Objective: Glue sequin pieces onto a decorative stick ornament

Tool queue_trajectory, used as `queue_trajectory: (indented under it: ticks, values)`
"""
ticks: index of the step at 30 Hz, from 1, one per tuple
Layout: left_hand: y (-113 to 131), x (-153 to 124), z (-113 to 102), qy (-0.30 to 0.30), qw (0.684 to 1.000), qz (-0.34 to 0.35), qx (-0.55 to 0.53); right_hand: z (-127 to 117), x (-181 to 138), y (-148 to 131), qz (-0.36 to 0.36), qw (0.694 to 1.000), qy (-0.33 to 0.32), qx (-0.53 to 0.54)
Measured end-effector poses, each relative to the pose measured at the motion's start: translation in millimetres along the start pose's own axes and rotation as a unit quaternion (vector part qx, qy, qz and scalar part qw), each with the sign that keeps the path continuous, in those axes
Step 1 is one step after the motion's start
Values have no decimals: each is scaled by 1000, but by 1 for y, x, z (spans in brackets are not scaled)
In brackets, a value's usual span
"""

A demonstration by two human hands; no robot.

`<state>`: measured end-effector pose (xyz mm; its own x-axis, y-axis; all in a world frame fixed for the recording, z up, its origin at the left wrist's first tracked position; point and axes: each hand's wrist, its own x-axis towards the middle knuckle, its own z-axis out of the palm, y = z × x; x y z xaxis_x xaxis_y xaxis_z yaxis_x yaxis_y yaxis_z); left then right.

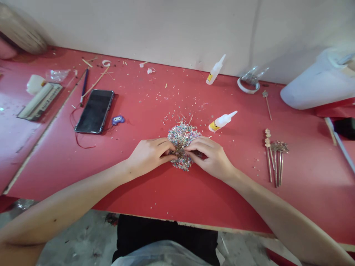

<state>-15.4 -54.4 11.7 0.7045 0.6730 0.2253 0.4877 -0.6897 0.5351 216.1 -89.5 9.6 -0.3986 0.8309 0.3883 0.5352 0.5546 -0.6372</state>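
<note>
Two hands meet fingertip to fingertip: the left hand [149,155] and the right hand [210,155] each have their fingers drawn together, pinching into the near edge of a sequin pile [181,135]. What they pinch is hidden among the sequins. The pile lies between and just beyond the fingertips, on the red table [166,192]. A thin stick [189,125] slants up from between them. A glue bottle [222,121] lies just beyond the right hand.

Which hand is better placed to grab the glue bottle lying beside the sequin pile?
Probably the right hand: the glue bottle lies just beyond it, while the left hand sits across the sequin pile.
</note>
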Motion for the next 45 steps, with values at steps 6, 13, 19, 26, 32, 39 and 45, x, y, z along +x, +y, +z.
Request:
queue_trajectory:
  ticks: [6,13,19,26,32,39,45]
  values:
    - [0,0,0,2,1000,1,-1,0,0,0,1,1000,1,0]
    - [0,0,0,1,1000,1,5,0,-1,1,-4,1000,3,-3]
    - [1,0,-1,2,1000,1,3,0,0,1,-3,1000,-1,-5]
    - [1,0,-1,-1,1000,-6,0,0,0,0,-9,1000,6,-15]
    - [1,0,0,3,1000,-3,0,1,0,1,-12,1000,4,-15]
    - [1,0,0,4,1000,-6,0,1,0,2,-20,1000,1,-16]
    - [1,0,-1,4,1000,-1,2,1,-1,1,-20,1000,7,-21]
